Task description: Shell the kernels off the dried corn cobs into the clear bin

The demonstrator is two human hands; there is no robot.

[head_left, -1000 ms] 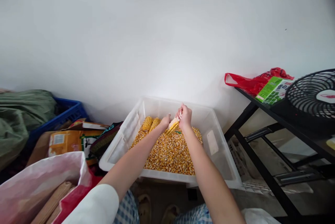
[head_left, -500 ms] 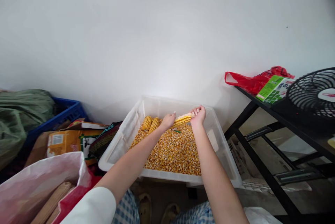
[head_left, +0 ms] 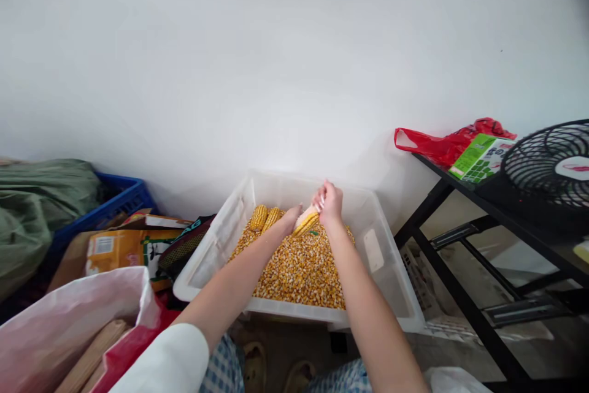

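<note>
Left grip (head_left: 291, 219) and right grip (head_left: 330, 204) hold a partly bare corn cob (head_left: 307, 225) between them, its long axis slanting far-right; beneath, a plastic bin (head_left: 396, 286) contains kernels (head_left: 299, 273) and, leftward, two cobs (head_left: 258, 218).

"AG" reads on the dark bag (head_left: 186, 247). The green-and-white box (head_left: 481, 159) shows what looks like "の" — its other print is too small. The orange packet (head_left: 117, 251) carries a barcode — digits illegible. The fan's (head_left: 552, 166) red centre mark is unreadable.
</note>
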